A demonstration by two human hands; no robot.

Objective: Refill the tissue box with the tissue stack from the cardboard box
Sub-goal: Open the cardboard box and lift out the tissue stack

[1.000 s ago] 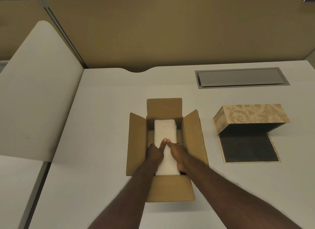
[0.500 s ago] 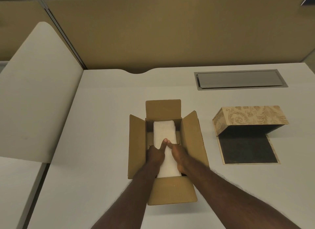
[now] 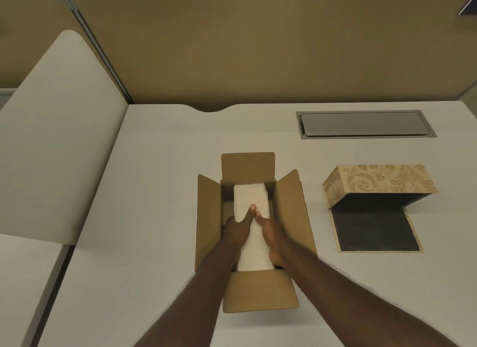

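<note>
While two hands, left hand (image 3: 235, 231), right hand (image 3: 271, 234), clasp one tissue stack (image 3: 249, 198), one cardboard box (image 3: 291, 209), one tissue box (image 3: 379, 182)

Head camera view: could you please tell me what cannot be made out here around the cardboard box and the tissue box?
- Fingers of the left hand and right hand: down beside the tissue stack, hidden by the cardboard box walls.
- Depth of the stack: only its top shows.
- Inside of the tissue box: its raised patterned shell and shadow hide it.
- Elbows: cut off by the bottom edge.
</note>
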